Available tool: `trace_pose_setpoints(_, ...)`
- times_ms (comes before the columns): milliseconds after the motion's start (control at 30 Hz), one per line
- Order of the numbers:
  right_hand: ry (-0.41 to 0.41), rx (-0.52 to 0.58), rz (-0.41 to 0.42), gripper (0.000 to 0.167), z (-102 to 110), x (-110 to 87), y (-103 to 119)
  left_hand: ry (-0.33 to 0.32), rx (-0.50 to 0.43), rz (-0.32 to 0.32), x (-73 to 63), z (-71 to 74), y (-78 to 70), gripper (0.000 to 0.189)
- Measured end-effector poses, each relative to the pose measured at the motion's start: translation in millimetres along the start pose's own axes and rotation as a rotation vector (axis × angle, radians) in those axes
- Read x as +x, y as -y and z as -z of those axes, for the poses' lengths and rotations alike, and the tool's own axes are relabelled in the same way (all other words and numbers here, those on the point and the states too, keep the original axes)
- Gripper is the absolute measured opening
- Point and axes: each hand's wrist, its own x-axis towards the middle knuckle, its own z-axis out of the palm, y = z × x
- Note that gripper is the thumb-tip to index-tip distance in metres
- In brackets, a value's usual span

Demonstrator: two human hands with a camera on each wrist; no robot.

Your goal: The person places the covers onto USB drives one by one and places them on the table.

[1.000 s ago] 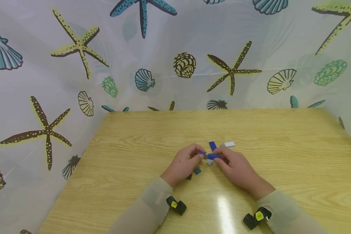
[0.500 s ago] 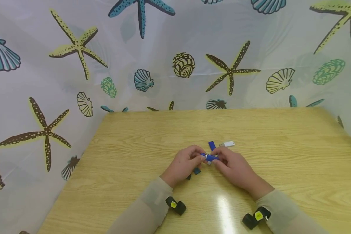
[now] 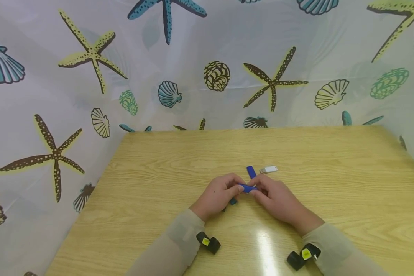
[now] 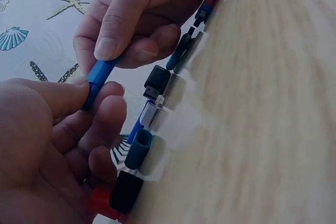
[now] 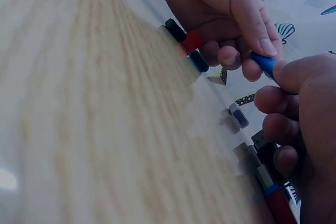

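Observation:
Both hands meet over the wooden table around a blue USB flash drive. My left hand pinches its left end between thumb and fingers. The right end is pinched by my right hand. A fine seam crosses the blue stick in the left wrist view, and no metal plug shows. Just below the left hand lies a teal cap. Beyond the fingertips are a blue piece and a white USB drive with its metal plug bare.
Under the hands lie a black cap, a red piece, a black USB drive and a grey-white cap. A red and blue drive lies under the right hand. A seashell-patterned curtain stands behind the table.
The hands have drawn slightly closer together. The metal plug that showed between the two blue parts is now covered, as the cap and body have come together.

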Motion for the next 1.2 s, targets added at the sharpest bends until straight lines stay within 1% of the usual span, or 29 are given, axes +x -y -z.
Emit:
trace_pose_setpoints(233, 0.016, -0.025, -0.001, 0.013, -1.0, 0.0, 1.2, 0.005, 0.020, 0.012, -1.2, 0.6, -2.4, 0.010)
trace_pose_setpoints(367, 0.030, -0.013, -0.001, 0.013, -0.4, -0.2, 0.7, 0.007, 0.030, 0.024, -0.9, -0.2, -3.6, 0.009)
trace_pose_setpoints(567, 0.048, -0.007, -0.005, 0.013, 0.0, 0.1, -0.1, 0.011, 0.075, 0.013, -1.3, -0.3, -3.8, 0.009)
trace_pose_setpoints(700, 0.060, -0.009, -0.013, 0.012, 0.2, -0.3, 0.5, 0.022, 0.097, 0.012, -1.5, 0.3, -5.3, 0.010)
trace_pose_setpoints(867, 0.068, -0.028, -0.021, 0.012, -1.3, 0.1, 2.7, 0.040, 0.106, 0.041, -1.8, 1.1, -9.0, 0.011)
trace_pose_setpoints(967, 0.069, -0.019, -0.016, 0.013, -2.5, 0.8, 3.7, 0.056, 0.119, 0.040, -1.8, 2.4, -9.2, 0.011)
trace_pose_setpoints(1100, 0.056, 0.017, -0.010, 0.015, -3.9, 1.1, 5.0, 0.068, 0.091, 0.015, -2.1, 5.0, -8.7, 0.011)
trace_pose_setpoints(1200, 0.027, 0.037, -0.020, 0.016, -3.8, 1.2, 5.5, 0.043, 0.046, -0.010, -1.3, 4.5, -7.9, 0.011)
